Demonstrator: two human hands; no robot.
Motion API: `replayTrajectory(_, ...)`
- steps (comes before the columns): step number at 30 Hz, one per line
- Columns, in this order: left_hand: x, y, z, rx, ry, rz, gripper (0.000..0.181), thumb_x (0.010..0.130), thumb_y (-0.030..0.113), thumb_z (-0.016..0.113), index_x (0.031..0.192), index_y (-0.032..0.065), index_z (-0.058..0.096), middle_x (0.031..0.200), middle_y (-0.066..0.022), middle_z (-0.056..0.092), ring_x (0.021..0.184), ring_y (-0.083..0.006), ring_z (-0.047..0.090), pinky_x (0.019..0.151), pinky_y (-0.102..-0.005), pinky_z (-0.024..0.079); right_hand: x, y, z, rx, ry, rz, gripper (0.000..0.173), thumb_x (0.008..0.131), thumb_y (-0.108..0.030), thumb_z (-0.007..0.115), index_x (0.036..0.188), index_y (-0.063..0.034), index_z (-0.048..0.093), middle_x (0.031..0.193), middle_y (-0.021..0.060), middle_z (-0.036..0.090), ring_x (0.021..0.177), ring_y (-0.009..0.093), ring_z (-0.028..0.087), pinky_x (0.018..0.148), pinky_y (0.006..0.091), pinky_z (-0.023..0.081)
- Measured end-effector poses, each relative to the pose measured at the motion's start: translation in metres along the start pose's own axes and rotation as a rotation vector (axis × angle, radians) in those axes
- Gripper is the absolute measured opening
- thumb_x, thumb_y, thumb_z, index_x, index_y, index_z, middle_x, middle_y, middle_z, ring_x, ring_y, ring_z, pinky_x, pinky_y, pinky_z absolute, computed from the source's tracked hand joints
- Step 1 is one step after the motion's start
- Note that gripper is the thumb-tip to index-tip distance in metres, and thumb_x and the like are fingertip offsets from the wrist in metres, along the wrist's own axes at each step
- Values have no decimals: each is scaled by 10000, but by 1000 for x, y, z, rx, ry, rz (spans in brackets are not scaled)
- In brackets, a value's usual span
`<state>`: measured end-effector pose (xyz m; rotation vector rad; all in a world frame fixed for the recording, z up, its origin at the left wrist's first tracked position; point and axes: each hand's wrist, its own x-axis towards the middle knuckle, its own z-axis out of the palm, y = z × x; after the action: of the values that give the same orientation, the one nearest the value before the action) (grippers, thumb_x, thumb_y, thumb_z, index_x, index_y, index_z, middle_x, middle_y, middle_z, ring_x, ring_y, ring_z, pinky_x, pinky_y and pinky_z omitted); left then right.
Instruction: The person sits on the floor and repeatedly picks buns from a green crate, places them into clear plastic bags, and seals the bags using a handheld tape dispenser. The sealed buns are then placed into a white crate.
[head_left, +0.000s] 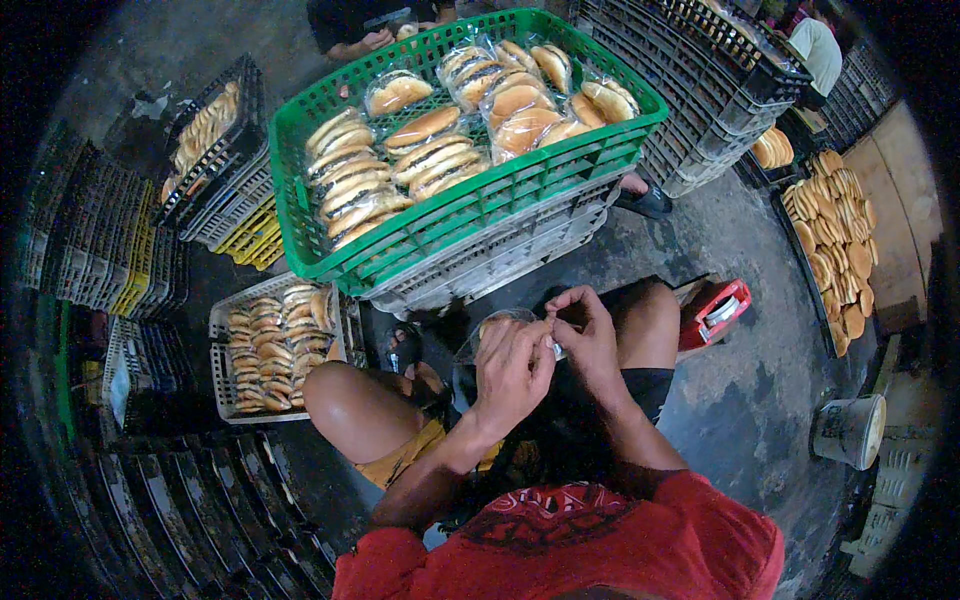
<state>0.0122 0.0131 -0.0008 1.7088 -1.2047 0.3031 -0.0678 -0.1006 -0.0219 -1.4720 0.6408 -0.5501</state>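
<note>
Between my knees, my left hand (514, 367) grips a clear plastic bag (471, 346) with a bun (496, 321) inside, partly hidden behind the fingers. My right hand (589, 330) meets it at the bag's gathered end, thumb and forefinger pinched there; the exact hold is too small to make out. In front stands a green plastic crate (465, 225), stacked on grey crates (502, 259). Bagged filled buns (352, 176) lie in rows inside it. A red tape dispenser (716, 313) sits beside my right knee.
At left, a pale crate (217, 375) holds more filled buns. Stacked crates (105, 225) rise farther left, dark trays (195, 495) below. To the right are a tray of loose buns (832, 247) and a bucket (851, 431). Another person's hand (377, 39) works beyond the green crate.
</note>
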Motion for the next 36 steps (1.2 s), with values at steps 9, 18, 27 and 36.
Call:
replayTrajectory(9,12,-12,-18,-493,-118,-568,305,848,76,682,1124,4,574,989,-72,630,898,-140,602,819,-297,483,3,-19,-16,-317,-271,-377,342,744,-246,770,981,-26,661,952,112,657,893,276,603,812,364,455)
replayTrajectory(18,83,-19,-78,-546,56,-624,457,808,48,731,1190,3,485,1126,-97,561,1013,-144,566,882,-297,484,25,-102,18,-553,-44,-655,695,725,-299,780,1267,13,475,1156,202,562,1053,362,557,941,417,422)
replayTrajectory(27,311,-206,-53,267,-161,-218,338,849,310,653,1040,34,694,899,-139,707,806,-291,675,764,-376,515,192,-150,40,297,-150,-435,676,794,-200,741,1329,-4,377,1187,143,541,1021,224,581,846,324,507)
replayTrajectory(36,305,-310,1,643,-954,-458,723,609,464,794,1193,71,627,1162,-162,653,1086,-298,613,924,-385,481,356,-149,80,54,-19,-951,537,795,-116,720,1260,-1,478,1103,94,609,1022,162,590,894,305,485)
